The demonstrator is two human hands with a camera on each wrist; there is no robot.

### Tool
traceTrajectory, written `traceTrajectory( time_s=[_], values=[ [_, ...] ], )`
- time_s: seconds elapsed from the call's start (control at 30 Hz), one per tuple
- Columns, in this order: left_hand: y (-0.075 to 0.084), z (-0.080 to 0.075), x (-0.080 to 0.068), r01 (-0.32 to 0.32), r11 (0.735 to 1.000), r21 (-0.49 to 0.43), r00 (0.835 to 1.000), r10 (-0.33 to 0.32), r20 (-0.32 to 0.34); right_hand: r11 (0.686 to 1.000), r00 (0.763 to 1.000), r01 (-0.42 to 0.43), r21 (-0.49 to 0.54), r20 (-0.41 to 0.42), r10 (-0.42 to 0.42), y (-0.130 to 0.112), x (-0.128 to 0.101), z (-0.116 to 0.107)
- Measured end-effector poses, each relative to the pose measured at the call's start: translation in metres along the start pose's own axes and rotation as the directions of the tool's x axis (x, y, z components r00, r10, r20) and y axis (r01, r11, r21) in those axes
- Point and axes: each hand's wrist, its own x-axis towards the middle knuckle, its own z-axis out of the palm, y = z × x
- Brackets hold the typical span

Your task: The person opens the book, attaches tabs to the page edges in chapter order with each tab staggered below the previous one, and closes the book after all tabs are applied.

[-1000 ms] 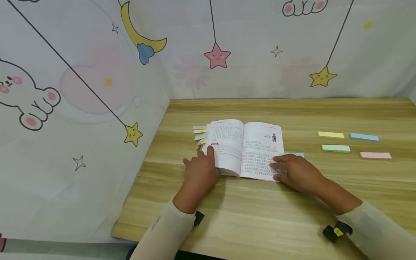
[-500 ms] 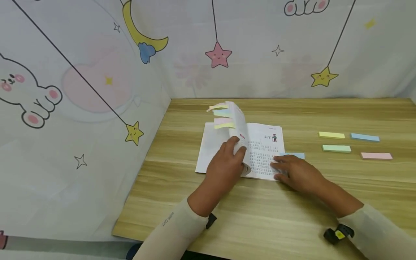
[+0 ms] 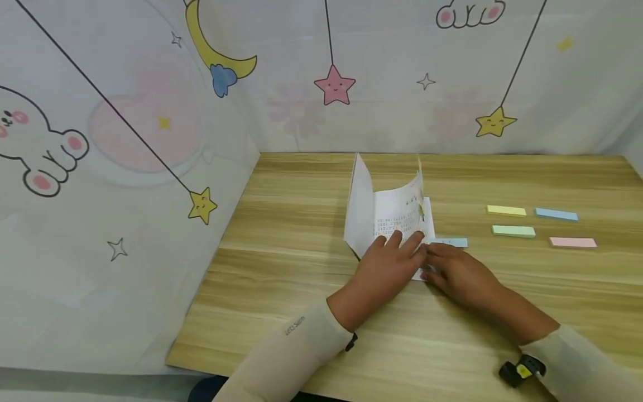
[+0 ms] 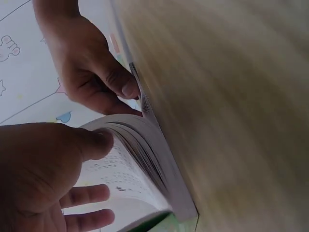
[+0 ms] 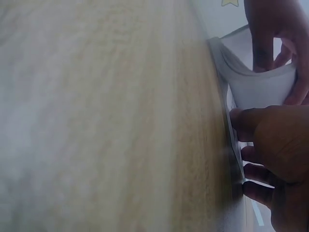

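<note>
An open book (image 3: 394,209) stands near the middle of the table, its white left cover (image 3: 359,201) tilted up and a bent stack of pages (image 5: 263,89) curving over to the right. My left hand (image 3: 384,273) grips that stack; in the left wrist view its thumb (image 4: 96,144) lies on one side and the fingers on the other. My right hand (image 3: 464,276) rests at the book's right edge, fingers laid out over the page and thumb low beside the lower corner. A blue sticky tab (image 3: 452,242) juts out beyond that edge, just past the right fingers.
On the right of the wooden table (image 3: 281,223) lie yellow (image 3: 505,210), blue (image 3: 556,214), green (image 3: 513,231) and pink (image 3: 572,243) sticky-note pads. A printed cloth (image 3: 392,117) hangs behind the table and along its left side.
My left hand has moved from the book's left edge to the right, folding the tabbed pages across and lifting the left cover. The right hand has stayed at the right edge.
</note>
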Motion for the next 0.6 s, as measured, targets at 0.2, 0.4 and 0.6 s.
traceTrajectory(
  time_s=[0.2,0.4,0.6],
  values=[
    [0.011,-0.003,0.002,-0.038,0.993,-0.108,0.992,0.051,0.116,1.000,1.000,-0.020,0.006,-0.021,0.021,-0.001,-0.002,0.002],
    [0.018,-0.021,-0.003,-0.030,0.944,-0.330,0.996,0.058,0.074,0.996,0.988,0.086,0.009,-0.133,-0.084,0.001,-0.004,0.006],
    [-0.013,-0.061,-0.019,0.027,0.966,-0.256,0.963,-0.093,-0.251,0.999,1.000,0.019,0.039,0.020,-0.020,-0.002,-0.007,-0.002]
  ],
)
